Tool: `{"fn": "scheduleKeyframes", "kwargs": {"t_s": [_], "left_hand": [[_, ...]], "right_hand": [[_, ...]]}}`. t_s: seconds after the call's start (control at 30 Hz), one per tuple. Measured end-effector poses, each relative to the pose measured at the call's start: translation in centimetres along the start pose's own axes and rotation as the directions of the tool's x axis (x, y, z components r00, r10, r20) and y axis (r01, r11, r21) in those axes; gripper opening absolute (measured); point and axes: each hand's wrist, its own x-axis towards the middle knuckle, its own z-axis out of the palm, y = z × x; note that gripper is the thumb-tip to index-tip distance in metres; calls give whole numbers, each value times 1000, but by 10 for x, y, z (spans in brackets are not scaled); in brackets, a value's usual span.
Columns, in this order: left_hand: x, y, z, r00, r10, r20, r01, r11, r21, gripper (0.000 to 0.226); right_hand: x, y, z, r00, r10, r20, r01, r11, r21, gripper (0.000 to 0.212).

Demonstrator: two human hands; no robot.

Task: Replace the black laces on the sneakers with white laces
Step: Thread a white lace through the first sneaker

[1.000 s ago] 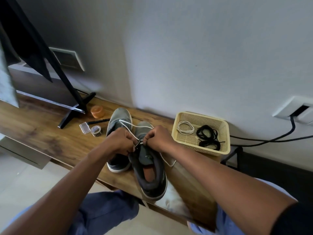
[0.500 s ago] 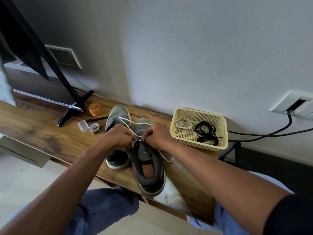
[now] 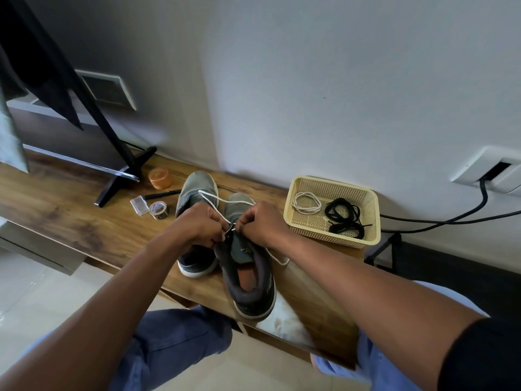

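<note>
Two grey sneakers stand side by side on the wooden shelf [image 3: 64, 218], toes to the wall. The nearer sneaker [image 3: 249, 289] has its heel over the shelf's front edge; the other sneaker [image 3: 194, 193] lies left of it. A white lace [image 3: 214, 200] loops over both toes and one end trails off to the right. My left hand [image 3: 198, 225] and my right hand [image 3: 260, 222] meet over the nearer sneaker's eyelets, each pinching the white lace. The eyelets are hidden by my fingers.
A cream plastic basket [image 3: 366, 238] at the right holds a coiled white lace [image 3: 307, 203] and black laces [image 3: 345, 218]. Left of the sneakers lie a tape roll [image 3: 159, 210], a clear small box [image 3: 139, 205], an orange pot [image 3: 160, 178], a black pen [image 3: 160, 195] and a TV stand foot [image 3: 124, 176]. Cables [image 3: 451, 218] run from a wall socket.
Both hands stay at the nearer sneaker's eyelets working the white lace with small finger moves. The camera view has shifted slightly; the sneakers and the basket have not moved.
</note>
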Motion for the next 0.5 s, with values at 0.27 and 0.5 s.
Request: {"fn": "scheduleKeyframes", "kwargs": {"t_s": [0.27, 0.5], "left_hand": [[-2, 2, 0, 1000, 7, 2, -7, 1000, -26, 24], [6, 1, 5, 998, 37, -43, -38, 999, -32, 19]], "right_hand": [[-5, 0, 10, 992, -10, -128, -1, 996, -85, 29], [-8, 1, 9, 995, -55, -79, 46, 992, -114, 24]]}}
